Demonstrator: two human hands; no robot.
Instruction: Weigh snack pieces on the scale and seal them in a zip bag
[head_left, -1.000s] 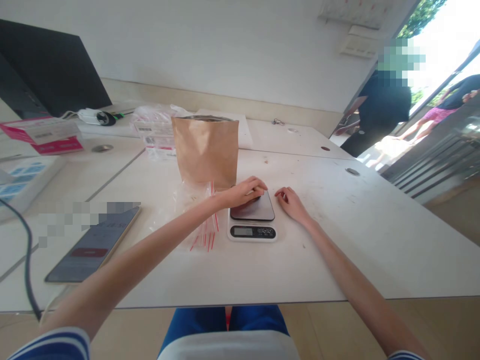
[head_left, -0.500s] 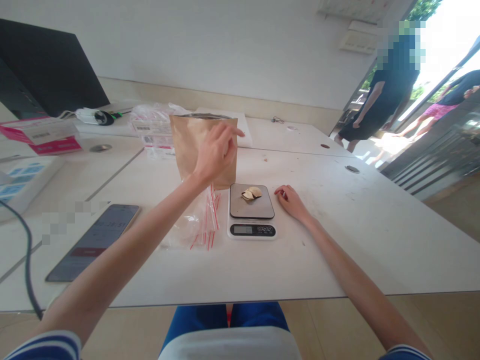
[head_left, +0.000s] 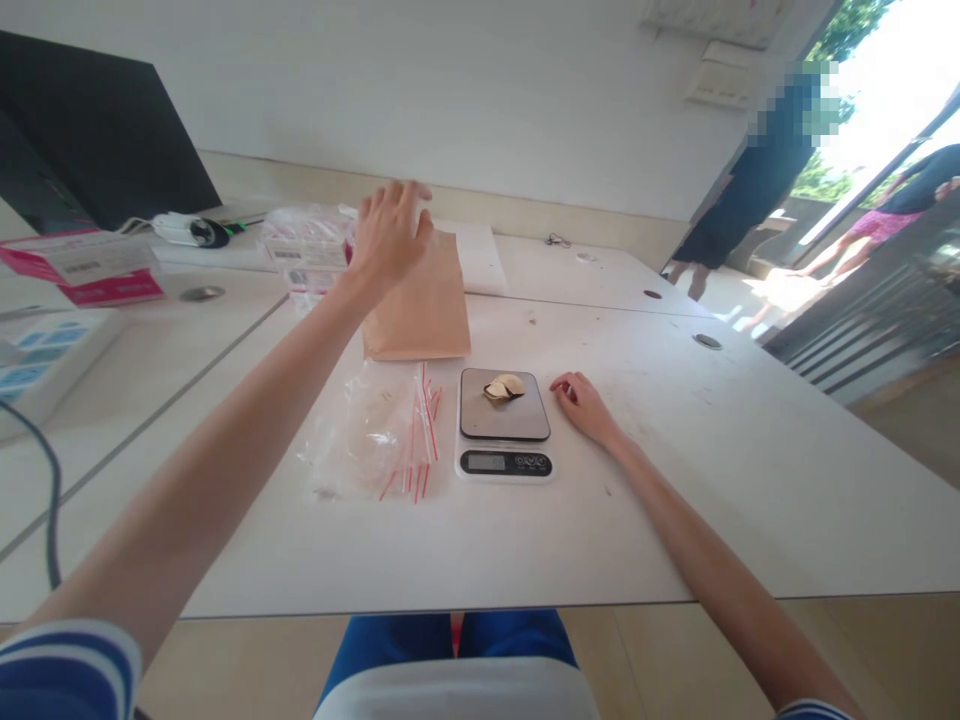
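My left hand (head_left: 394, 235) is raised in front of the top of a brown paper bag (head_left: 420, 310), thumb apart and fingers slightly bent. The bag leans back; its top edge is partly hidden behind the hand, and I cannot tell whether they touch. My right hand (head_left: 585, 405) rests on the table just right of a white kitchen scale (head_left: 466, 465), fingers loosely bent and holding nothing. On the scale's metal plate (head_left: 504, 422) lie a few pale, dark-edged pieces (head_left: 504, 387). Clear zip bags (head_left: 375, 435) with red strips lie left of the scale.
Far left are a black monitor (head_left: 97, 130), pink-and-white boxes (head_left: 112, 285), a white power strip (head_left: 60, 360) and a grey cable (head_left: 54, 500). Plastic-wrapped boxes (head_left: 307, 250) stand behind the bag. At the right, people (head_left: 727, 220) are by the doorway.
My left hand has moved up and left across the bag's top. The bag has gone from upright to leaning back, its opening now out of sight. My forearm now covers the phone. My right hand stays put.
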